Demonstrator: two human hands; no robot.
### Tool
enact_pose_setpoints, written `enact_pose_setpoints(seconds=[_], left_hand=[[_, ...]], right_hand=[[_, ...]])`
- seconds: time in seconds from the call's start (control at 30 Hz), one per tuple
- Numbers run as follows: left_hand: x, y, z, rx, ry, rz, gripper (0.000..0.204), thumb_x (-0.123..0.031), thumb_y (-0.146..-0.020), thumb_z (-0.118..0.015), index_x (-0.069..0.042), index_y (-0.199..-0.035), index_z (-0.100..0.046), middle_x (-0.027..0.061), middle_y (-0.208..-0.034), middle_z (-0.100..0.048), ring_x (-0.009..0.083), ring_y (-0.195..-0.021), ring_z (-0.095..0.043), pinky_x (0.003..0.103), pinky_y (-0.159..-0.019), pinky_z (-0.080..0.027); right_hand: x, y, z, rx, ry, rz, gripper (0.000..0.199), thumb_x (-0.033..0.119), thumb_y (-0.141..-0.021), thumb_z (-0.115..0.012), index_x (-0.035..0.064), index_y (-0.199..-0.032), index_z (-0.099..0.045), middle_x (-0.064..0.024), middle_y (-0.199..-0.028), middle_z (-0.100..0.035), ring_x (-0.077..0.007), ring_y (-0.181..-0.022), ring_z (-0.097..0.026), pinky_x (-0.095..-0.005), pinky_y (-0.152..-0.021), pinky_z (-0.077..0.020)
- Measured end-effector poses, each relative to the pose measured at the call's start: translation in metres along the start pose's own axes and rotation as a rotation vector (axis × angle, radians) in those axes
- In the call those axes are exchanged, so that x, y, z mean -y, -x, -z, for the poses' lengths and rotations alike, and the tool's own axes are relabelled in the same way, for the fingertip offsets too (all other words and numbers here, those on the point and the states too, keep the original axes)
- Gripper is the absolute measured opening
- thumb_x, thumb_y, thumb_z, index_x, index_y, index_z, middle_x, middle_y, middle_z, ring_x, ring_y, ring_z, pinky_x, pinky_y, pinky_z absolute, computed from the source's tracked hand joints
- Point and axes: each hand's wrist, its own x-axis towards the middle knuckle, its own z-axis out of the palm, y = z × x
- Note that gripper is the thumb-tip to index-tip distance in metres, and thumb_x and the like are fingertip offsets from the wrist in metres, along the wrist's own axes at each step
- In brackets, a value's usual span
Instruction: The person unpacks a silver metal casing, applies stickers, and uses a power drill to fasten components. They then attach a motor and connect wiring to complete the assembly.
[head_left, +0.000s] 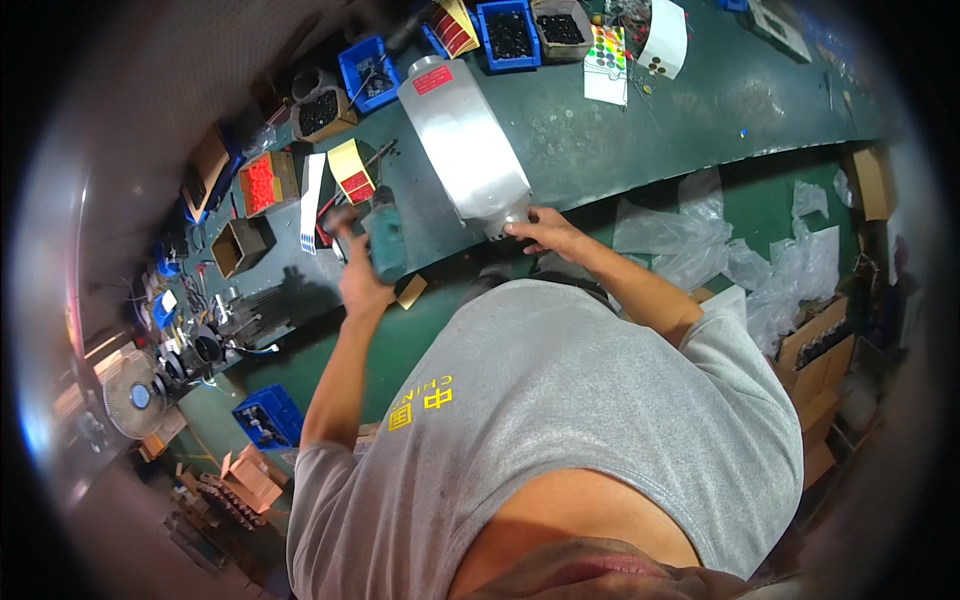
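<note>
A silver metal canister (462, 130) with narrow necks at both ends and a red label lies slantwise on the green bench. My right hand (545, 232) grips its near neck between thumb and fingers, at the bench's front edge. To the left, my left hand (365, 285) is smeared by motion, right against a teal power tool (387, 238), which is also blurred. Whether its fingers close round the tool cannot be made out. A yellow sheet of red labels (350, 172) and a white strip with blue marks (312, 205) lie just beyond that hand.
Blue bins (508, 37) and cartons of small dark parts line the bench's far side. A box of red parts (266, 184) and an open carton (242, 247) stand left. Plastic wrapping (690, 235) covers floor on the right; a fan (138, 395) is far left.
</note>
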Motion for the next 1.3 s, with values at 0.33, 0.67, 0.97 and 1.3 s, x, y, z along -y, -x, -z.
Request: enact_pose_setpoints(seconds=[0.33,0.67,0.97,1.3], left_hand=[[-0.144,0.010,0.105,0.114,0.185,-0.635,0.037,0.000,-0.084,-0.073,-0.003,-0.119,-0.060,0.0105,-0.097,-0.063,0.0287,-0.093,-0.064,0.038,-0.090,-0.051],[-0.223,-0.011,0.083,0.453,-0.091,-0.461,0.031,-0.016,-0.085,-0.073,-0.007,-0.107,-0.055,0.0185,-0.088,-0.069,0.0423,-0.087,-0.069,0.048,-0.078,-0.054],[-0.245,-0.019,0.074,0.483,-0.286,-0.463,0.033,-0.016,-0.084,-0.073,-0.009,-0.110,-0.053,0.0184,-0.089,-0.070,0.0419,-0.088,-0.069,0.049,-0.077,-0.055],[-0.281,-0.053,0.073,0.630,-0.623,-0.536,0.024,-0.018,-0.080,-0.074,-0.009,-0.101,-0.069,0.0166,-0.092,-0.074,0.0371,-0.093,-0.071,0.048,-0.083,-0.056]], right_hand=[[-0.008,0.000,0.022,-0.079,0.078,0.106,0.087,0.049,-0.078,-0.083,-0.0088,-0.136,-0.053,-0.0136,-0.116,-0.066,-0.0193,-0.102,-0.065,-0.0297,-0.073,-0.0586],[-0.011,-0.006,0.029,-0.121,0.159,0.195,0.088,0.049,-0.070,-0.088,-0.0140,-0.124,-0.059,-0.0193,-0.103,-0.068,-0.0204,-0.080,-0.068,-0.0297,-0.059,-0.0578],[-0.017,-0.013,0.029,-0.108,0.164,0.215,0.088,0.050,-0.072,-0.088,-0.0152,-0.124,-0.059,-0.0221,-0.099,-0.069,-0.0221,-0.072,-0.068,-0.0305,-0.057,-0.0576],[-0.008,-0.011,0.030,-0.083,0.186,0.157,0.076,0.044,-0.074,-0.089,-0.0127,-0.118,-0.063,-0.0161,-0.097,-0.068,-0.0187,-0.074,-0.066,-0.0282,-0.058,-0.0553]])
